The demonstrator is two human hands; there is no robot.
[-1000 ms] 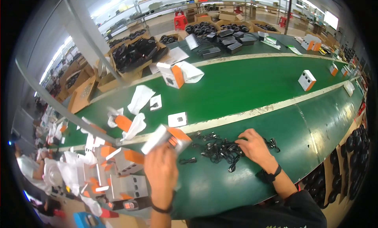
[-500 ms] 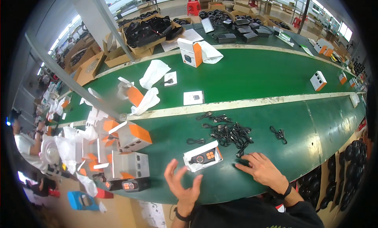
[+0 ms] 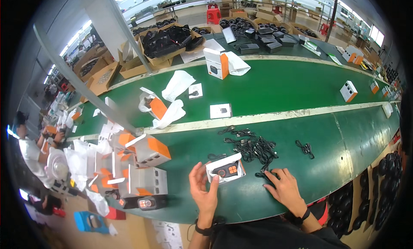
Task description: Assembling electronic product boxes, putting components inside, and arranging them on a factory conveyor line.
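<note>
An open white box (image 3: pixel 225 168) holding a black device with orange buttons lies on the green belt (image 3: pixel 284 85) near its front edge. My left hand (image 3: pixel 203 189) is beside the box's left end, fingers spread and just touching it. My right hand (image 3: pixel 285 189) rests flat on the belt, fingertips on the near edge of a heap of black cables (image 3: pixel 254 146). One separate black cable (image 3: pixel 304 148) lies further right.
White-and-orange boxes (image 3: pixel 147 149) are stacked at the left with white bags (image 3: pixel 178 83). Another person (image 3: pixel 32 148) sits at far left. More boxes (image 3: pixel 217 62) and a small box (image 3: pixel 348 91) stand on the far belt. Cartons of black parts (image 3: pixel 165 40) stand behind.
The white box has come down from my left hand onto the belt in front of me. My right hand slid back toward the near edge of the cable heap.
</note>
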